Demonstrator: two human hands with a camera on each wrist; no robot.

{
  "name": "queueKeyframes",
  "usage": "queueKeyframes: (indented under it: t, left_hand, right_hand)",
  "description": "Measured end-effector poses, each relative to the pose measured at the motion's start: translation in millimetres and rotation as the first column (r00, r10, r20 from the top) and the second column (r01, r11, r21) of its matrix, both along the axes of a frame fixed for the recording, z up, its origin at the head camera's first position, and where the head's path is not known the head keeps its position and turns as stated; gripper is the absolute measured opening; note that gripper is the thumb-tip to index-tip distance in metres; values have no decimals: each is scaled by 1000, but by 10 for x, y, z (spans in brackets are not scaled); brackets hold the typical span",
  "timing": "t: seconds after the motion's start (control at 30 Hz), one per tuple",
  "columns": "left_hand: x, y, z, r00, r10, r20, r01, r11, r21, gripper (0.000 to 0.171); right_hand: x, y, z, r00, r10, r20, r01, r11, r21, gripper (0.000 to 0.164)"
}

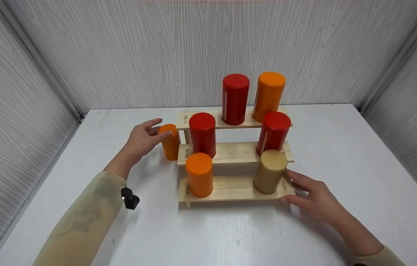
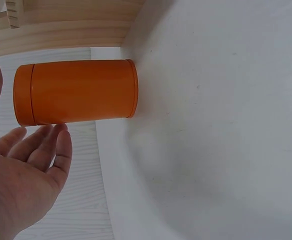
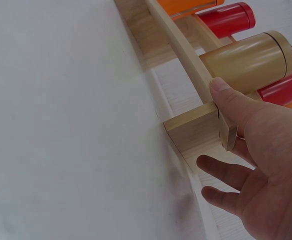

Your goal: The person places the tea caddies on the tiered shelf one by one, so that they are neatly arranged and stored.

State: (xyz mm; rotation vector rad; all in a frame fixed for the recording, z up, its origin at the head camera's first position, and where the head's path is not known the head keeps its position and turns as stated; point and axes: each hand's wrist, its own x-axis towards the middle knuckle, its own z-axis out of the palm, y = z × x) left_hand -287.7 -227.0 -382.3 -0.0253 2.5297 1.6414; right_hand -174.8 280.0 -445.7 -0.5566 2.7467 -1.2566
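An orange canister (image 1: 171, 147) with a lid stands upright on the white table, just left of a three-step wooden display rack (image 1: 233, 186). My left hand (image 1: 142, 139) is around its upper part; fingers and thumb are spread apart, not curled in. In the left wrist view the fingertips lie right by the lid end of the orange canister (image 2: 81, 91). At the rack's lower right corner, my right hand (image 1: 318, 201) pinches the end of the bottom shelf, thumb on its front edge. The gold canister (image 1: 269, 175) stands close beside that hand's fingers.
On the bottom step is another orange canister (image 1: 199, 177). Two red canisters (image 1: 203, 136) occupy the middle step. The top step bears a red canister (image 1: 235, 101) and an orange one (image 1: 268, 96). Grey wood-grain panels (image 1: 138, 51) enclose the table (image 1: 230, 236) at the back and sides.
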Motion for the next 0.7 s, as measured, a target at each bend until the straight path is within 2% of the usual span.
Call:
queueKeyframes:
  t: [0.3, 0.7]
  left_hand:
    - [15, 10, -76, 1000, -15, 5, 15, 999, -29, 87]
    - [15, 41, -127, 1000, -23, -2, 23, 1000, -20, 84]
  right_hand:
    - [25, -1, 3, 999, 22, -35, -23, 999, -29, 88]
    - [61, 15, 34, 1000, 12, -12, -12, 1000, -20, 88]
